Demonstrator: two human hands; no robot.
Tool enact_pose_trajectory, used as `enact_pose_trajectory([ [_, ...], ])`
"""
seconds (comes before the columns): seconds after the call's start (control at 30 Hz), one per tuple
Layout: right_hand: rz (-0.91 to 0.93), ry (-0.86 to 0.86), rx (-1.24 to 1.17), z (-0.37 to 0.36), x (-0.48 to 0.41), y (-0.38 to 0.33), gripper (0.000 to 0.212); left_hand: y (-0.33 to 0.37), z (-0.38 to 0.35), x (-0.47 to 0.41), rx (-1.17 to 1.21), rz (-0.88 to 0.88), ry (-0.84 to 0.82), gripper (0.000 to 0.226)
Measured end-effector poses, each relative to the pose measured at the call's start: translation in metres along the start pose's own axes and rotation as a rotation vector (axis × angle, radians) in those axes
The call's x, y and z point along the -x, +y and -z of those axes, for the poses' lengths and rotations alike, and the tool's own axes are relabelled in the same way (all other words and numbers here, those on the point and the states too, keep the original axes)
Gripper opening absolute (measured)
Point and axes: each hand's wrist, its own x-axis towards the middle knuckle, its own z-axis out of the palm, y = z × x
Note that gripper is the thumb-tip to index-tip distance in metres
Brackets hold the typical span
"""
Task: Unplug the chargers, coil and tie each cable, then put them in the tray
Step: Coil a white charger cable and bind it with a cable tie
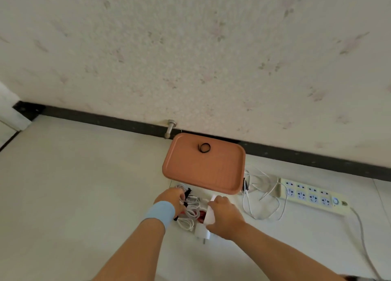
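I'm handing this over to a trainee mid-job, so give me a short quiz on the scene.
1. True or false: a charger is plugged into the power strip.
2. What lies in the tray? A) a black tie B) a coiled cable C) a plug
3. The right hand holds a white charger; what does the left hand grip?
Key: 1 false. 2 A. 3 the tied coils.
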Motion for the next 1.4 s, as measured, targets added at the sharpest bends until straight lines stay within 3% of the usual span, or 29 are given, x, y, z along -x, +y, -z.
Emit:
enact_pose_trajectory([
  [0.27, 0.085, 0.047, 0.076, -0.01, -0.01, 0.005, 0.067, 0.003, -0.007, -0.018, -0.28, -0.091, 0.092, 0.032],
  [0.4, 0.117, 0.249, -0.062, 0.017, -0.003, 0.017, 0.032, 0.035, 0.012, -0.014, -0.162, -0.196, 0.21, 0.023],
  [0.53, -0.105, 0.427, -0.298, 0.044, -0.006, 0.046, 0.015, 0.08, 0.019, -0.015, -0.073, -0.301, 0.274, 0.021],
  [0.63, -0.302, 0.395, -0.402, 0.061, -0.011, 0.074, 0.018, 0.118, 0.016, -0.023, -0.105, -0.408, 0.293, 0.025],
  [0.7, -0.329, 0.311, -0.361, 0.062, -0.016, 0.093, 0.019, 0.14, 0.013, -0.031, -0.134, -0.454, 0.285, 0.03],
  [0.9, -0.341, 0.084, -0.059, 0.049, -0.033, 0.118, 0.029, 0.167, -0.001, -0.062, -0.31, -0.49, 0.168, 0.047],
  [1.1, -0.417, 0.086, 0.221, 0.028, -0.056, 0.116, 0.035, 0.162, -0.016, -0.084, -0.321, -0.466, 0.159, 0.051],
  [1.3, -0.482, 0.101, -0.041, 0.04, -0.054, 0.121, 0.018, 0.165, -0.016, -0.089, -0.268, -0.451, 0.161, 0.057],
  [1.4, -0.537, 0.165, -0.264, 0.061, -0.044, 0.131, 0.02, 0.17, -0.014, -0.084, -0.226, -0.451, 0.162, 0.061],
])
